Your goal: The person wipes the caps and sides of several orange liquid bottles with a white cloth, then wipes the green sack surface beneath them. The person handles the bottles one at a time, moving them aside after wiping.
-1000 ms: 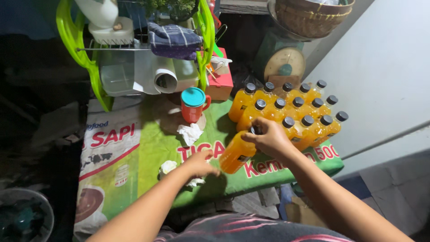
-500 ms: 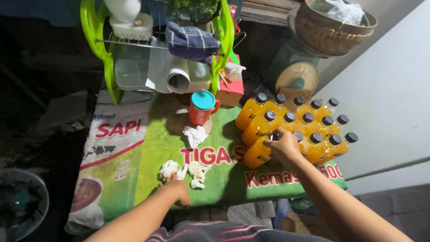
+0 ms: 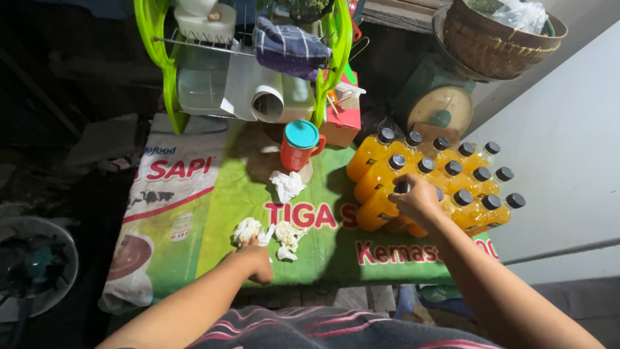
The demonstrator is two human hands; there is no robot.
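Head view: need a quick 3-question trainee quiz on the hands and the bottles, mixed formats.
1. True or false: the right hand rests on top of a bottle at the near edge of the orange bottles.
2. What lies nearest the left hand? A) red mug with teal lid B) crumpled white tissues C) woven basket
3. Fill in: the bottle caps are ____ in colour.

Key:
1. True; it covers the cap of a bottle at the group's near-left edge.
2. B; the crumpled white tissues lie just beyond the fingers, while the red mug stands farther back.
3. Black.
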